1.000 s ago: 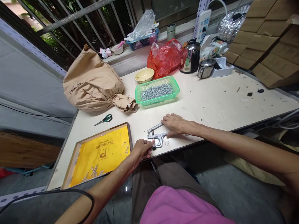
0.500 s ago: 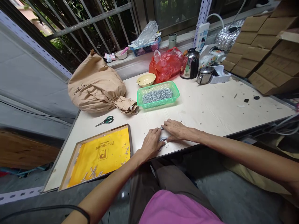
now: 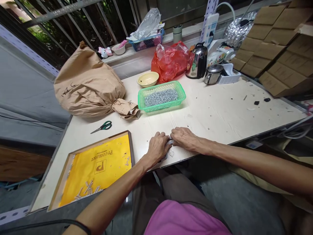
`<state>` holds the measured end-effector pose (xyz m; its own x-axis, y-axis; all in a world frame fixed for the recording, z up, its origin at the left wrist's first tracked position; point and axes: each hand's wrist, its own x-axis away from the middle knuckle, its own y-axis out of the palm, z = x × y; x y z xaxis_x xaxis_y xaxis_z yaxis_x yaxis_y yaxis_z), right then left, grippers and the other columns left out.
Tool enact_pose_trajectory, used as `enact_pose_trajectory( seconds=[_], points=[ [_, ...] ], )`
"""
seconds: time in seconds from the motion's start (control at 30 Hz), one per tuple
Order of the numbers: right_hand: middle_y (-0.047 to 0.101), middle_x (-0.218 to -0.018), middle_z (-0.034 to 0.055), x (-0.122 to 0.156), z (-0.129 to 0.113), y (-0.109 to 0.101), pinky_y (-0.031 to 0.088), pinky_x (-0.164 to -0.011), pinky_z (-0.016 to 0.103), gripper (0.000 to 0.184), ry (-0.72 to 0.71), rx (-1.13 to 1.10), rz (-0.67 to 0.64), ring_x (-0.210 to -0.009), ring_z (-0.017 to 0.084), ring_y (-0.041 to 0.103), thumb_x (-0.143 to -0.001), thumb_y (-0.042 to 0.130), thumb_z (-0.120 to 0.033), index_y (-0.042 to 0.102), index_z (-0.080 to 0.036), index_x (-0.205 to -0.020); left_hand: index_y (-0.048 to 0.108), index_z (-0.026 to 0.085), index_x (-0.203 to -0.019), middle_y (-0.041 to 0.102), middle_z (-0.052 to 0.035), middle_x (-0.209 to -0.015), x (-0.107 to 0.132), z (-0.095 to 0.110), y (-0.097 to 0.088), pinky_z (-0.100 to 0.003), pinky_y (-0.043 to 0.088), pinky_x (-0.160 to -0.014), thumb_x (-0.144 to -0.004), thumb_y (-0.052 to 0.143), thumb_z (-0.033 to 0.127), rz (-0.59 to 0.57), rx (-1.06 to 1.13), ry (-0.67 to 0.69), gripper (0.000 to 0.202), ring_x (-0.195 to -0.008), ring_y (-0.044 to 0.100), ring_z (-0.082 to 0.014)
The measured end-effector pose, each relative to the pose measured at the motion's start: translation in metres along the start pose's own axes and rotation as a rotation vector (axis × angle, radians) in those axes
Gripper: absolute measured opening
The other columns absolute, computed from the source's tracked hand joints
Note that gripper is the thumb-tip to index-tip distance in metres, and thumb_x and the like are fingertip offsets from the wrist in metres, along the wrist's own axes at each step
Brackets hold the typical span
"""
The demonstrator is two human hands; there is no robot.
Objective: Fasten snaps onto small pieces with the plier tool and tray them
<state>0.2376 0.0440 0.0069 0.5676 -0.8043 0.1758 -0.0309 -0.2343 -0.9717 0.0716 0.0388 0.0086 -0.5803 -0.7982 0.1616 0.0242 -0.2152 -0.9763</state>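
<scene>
Near the table's front edge, my left hand (image 3: 157, 147) has its fingers curled over a small grey, shiny piece (image 3: 170, 141). My right hand (image 3: 184, 138) meets it from the other side, fingers bent and closed on the same piece. Most of that piece is covered by the fingers, so its kind does not show. Under the left palm, a bit of something grey (image 3: 164, 158) peeks out. A thin loop, like thread or wire (image 3: 171, 153), lies on the table just below the hands.
Left of the hands is a shallow tray with a yellow sheet (image 3: 107, 173) and several small rods. Scissors (image 3: 102, 127) lie behind it. Beyond stand a green basket (image 3: 161, 106) of small metal parts, a brown paper bag (image 3: 90, 85), a yellow bowl (image 3: 148, 79) and a kettle (image 3: 197, 62).
My two hands have come closer together over the grey piece, and less of it shows between them. The whole view has shifted slightly.
</scene>
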Motion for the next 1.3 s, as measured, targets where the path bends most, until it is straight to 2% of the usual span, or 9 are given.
enact_pose_trajectory(
  seconds=[0.23, 0.43, 0.67, 0.8, 0.9, 1.07, 1.13, 1.2, 1.3],
  points=[
    [0.06, -0.093, 0.0095, 0.005, 0.002, 0.003, 0.039, -0.072, 0.031, 0.015, 0.001, -0.01, 0.045, -0.088, 0.022, 0.054, -0.088, 0.053, -0.026, 0.063, -0.015, -0.092, 0.063, 0.019, -0.1, 0.062, -0.0077, -0.097, -0.003, 0.003, -0.005, -0.033, 0.046, -0.076, -0.086, 0.052, 0.031, -0.034, 0.018, -0.048, 0.021, -0.096, 0.052, -0.0239],
    [0.058, -0.099, 0.0113, -0.001, 0.024, 0.003, 0.04, -0.077, 0.031, 0.043, -0.115, -0.085, 0.056, -0.093, 0.023, 0.051, -0.08, 0.06, -0.052, 0.063, -0.015, -0.1, 0.049, 0.014, -0.124, 0.046, -0.0141, -0.138, 0.024, 0.024, 0.026, -0.042, 0.037, -0.102, -0.089, 0.047, 0.02, 0.202, 0.062, -0.084, 0.036, -0.127, 0.04, -0.0271],
    [0.063, -0.096, 0.0085, -0.028, 0.035, 0.005, 0.037, -0.079, 0.031, 0.022, -0.017, -0.008, 0.161, -0.092, 0.021, 0.053, -0.09, 0.047, -0.027, 0.066, -0.016, -0.093, 0.047, 0.016, -0.127, 0.053, -0.0123, -0.132, 0.053, 0.05, 0.058, -0.05, 0.027, -0.11, -0.094, 0.041, 0.032, 0.324, 0.202, -0.016, 0.037, -0.132, 0.038, -0.0277],
    [0.062, -0.094, 0.0096, -0.036, 0.007, -0.013, 0.037, -0.075, 0.032, 0.022, -0.024, 0.092, 0.109, -0.089, 0.021, 0.053, -0.089, 0.047, -0.024, 0.067, -0.017, -0.093, 0.045, 0.016, -0.129, 0.047, -0.0141, -0.138, 0.054, 0.045, 0.059, -0.051, 0.026, -0.11, -0.092, 0.045, 0.034, 0.355, 0.232, 0.016, 0.041, -0.136, 0.032, -0.0282],
    [0.061, -0.097, 0.0078, -0.034, -0.032, -0.016, 0.037, -0.074, 0.03, 0.019, -0.304, 0.077, 0.079, -0.091, 0.02, 0.051, -0.088, 0.05, -0.024, 0.068, -0.022, -0.094, 0.046, 0.015, -0.128, 0.05, -0.0155, -0.133, 0.064, 0.05, 0.055, -0.048, 0.033, -0.107, -0.089, 0.051, 0.035, 0.369, 0.27, 0.048, 0.044, -0.131, 0.039, -0.0287],
    [0.059, -0.099, 0.0095, -0.026, -0.069, 0.007, 0.039, -0.079, 0.034, 0.021, -0.577, 0.059, 0.066, -0.095, 0.022, 0.051, -0.086, 0.046, -0.014, 0.066, -0.02, -0.089, 0.059, 0.018, -0.109, 0.063, -0.0096, -0.107, 0.124, 0.055, 0.037, -0.036, 0.045, -0.094, -0.092, 0.047, 0.031, 0.387, 0.265, 0.231, 0.025, -0.106, 0.057, -0.0212],
    [0.059, -0.099, 0.0091, -0.028, -0.072, 0.018, 0.041, -0.08, 0.034, 0.024, -0.65, -0.043, 0.073, -0.093, 0.02, 0.053, -0.086, 0.043, -0.011, 0.064, -0.02, -0.093, 0.062, 0.019, -0.105, 0.064, -0.0085, -0.102, 0.153, 0.036, 0.025, -0.033, 0.047, -0.088, -0.093, 0.043, 0.028, 0.433, 0.231, 0.104, 0.024, -0.099, 0.058, -0.0193],
    [0.06, -0.093, 0.0076, -0.031, -0.075, 0.026, 0.044, -0.076, 0.032, 0.025, -0.663, -0.177, 0.085, -0.086, 0.018, 0.056, -0.089, 0.039, -0.013, 0.062, -0.021, -0.094, 0.064, 0.019, -0.102, 0.065, -0.0085, -0.098, 0.181, 0.002, 0.01, -0.032, 0.047, -0.083, -0.094, 0.041, 0.026, 0.482, 0.189, -0.177, 0.025, -0.093, 0.058, -0.0186],
    [0.061, -0.09, 0.007, -0.032, -0.079, 0.019, 0.047, -0.071, 0.03, 0.025, -0.529, -0.397, 0.324, -0.08, 0.017, 0.059, -0.093, 0.034, -0.019, 0.059, -0.021, -0.097, 0.066, 0.017, -0.097, 0.065, -0.0091, -0.096, 0.218, -0.062, -0.009, -0.032, 0.045, -0.084, -0.093, 0.042, 0.024, 0.478, 0.105, -0.625, 0.026, -0.094, 0.056, -0.0199]
  ],
)
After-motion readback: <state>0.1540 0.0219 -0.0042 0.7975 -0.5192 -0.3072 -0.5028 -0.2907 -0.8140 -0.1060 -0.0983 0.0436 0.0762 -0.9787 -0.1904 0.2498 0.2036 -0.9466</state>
